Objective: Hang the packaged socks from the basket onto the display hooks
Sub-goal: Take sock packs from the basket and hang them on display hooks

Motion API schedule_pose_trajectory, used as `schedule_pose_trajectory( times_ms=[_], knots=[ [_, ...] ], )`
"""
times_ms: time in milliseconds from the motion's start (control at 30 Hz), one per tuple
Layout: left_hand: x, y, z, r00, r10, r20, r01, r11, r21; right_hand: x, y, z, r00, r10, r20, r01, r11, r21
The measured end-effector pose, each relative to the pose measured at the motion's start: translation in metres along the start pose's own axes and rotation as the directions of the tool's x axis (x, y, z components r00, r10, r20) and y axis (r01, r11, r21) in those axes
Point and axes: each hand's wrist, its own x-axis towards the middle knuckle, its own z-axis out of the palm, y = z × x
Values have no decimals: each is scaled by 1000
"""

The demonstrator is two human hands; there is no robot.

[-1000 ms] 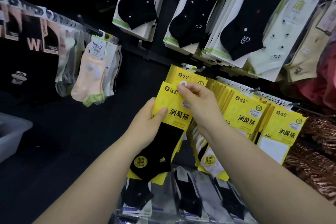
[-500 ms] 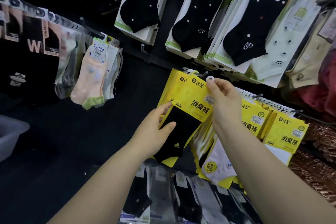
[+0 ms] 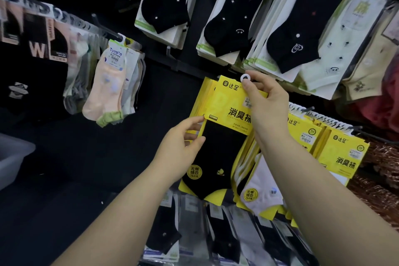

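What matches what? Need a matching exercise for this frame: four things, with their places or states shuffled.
Things:
1. bin
2. white sock
3. black-sock pack
4. peach sock

Places or states:
A. pinched by left hand and right hand
B. at the left edge of view
C. hanging left of both hands
D. just below the right wrist

Pairs: 1-B, 2-D, 3-A, 4-C
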Motion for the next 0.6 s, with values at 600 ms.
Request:
schedule_pose_trajectory(
  times_ms=[600],
  knots=[
    [0, -10, 3, 996, -86, -17, 86, 996, -2, 28, 36, 26, 996, 72, -45, -77, 990, -121]
  ],
)
